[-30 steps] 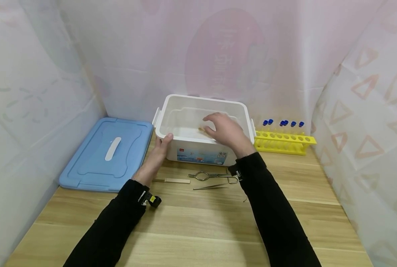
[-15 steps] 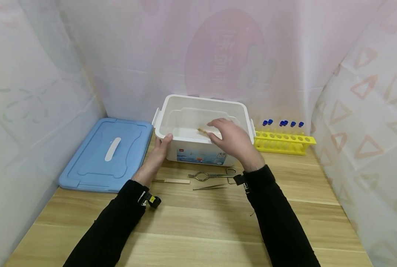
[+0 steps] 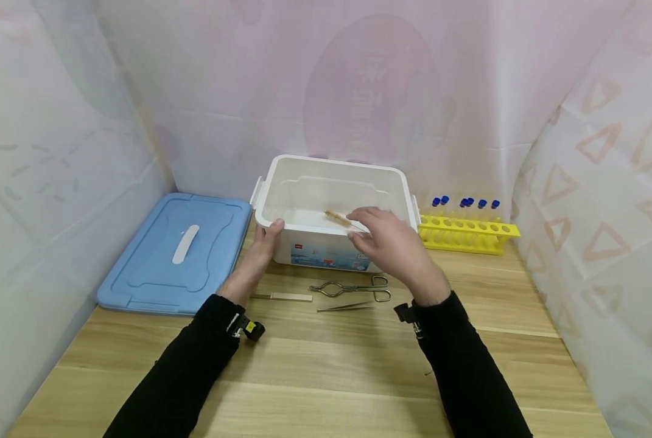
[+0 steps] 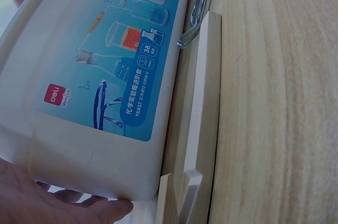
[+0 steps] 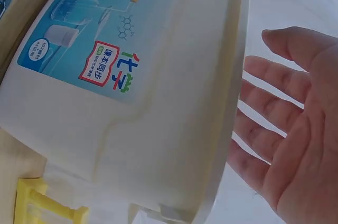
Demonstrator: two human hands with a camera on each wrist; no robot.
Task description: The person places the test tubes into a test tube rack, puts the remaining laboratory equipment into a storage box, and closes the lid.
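Observation:
A white plastic box (image 3: 304, 240) with a blue label stands at the back of the table. My left hand (image 3: 257, 255) grips its front left corner, thumb at the rim and fingers round the outside; in the left wrist view those fingers (image 4: 105, 209) show below the corner. My right hand (image 3: 394, 249) is over the front rim toward the right, its fingers reaching into the opening. In the right wrist view the fingers (image 5: 264, 105) are spread and hold nothing. Inside the box lies a tan-bristled test tube brush (image 3: 338, 218), its wire handle partly hidden by the right hand.
A blue lid (image 3: 156, 267) lies left of the box. In front are metal crucible tongs (image 3: 347, 288), tweezers (image 3: 344, 306) and a flat wooden-looking stick (image 3: 290, 297). At right stands a yellow test tube rack (image 3: 462, 234) with several blue-capped tubes (image 3: 470, 201) behind it.
My right hand has moved right and toward me, uncovering more of the brush, which stays in place. The left hand and the box have not moved.

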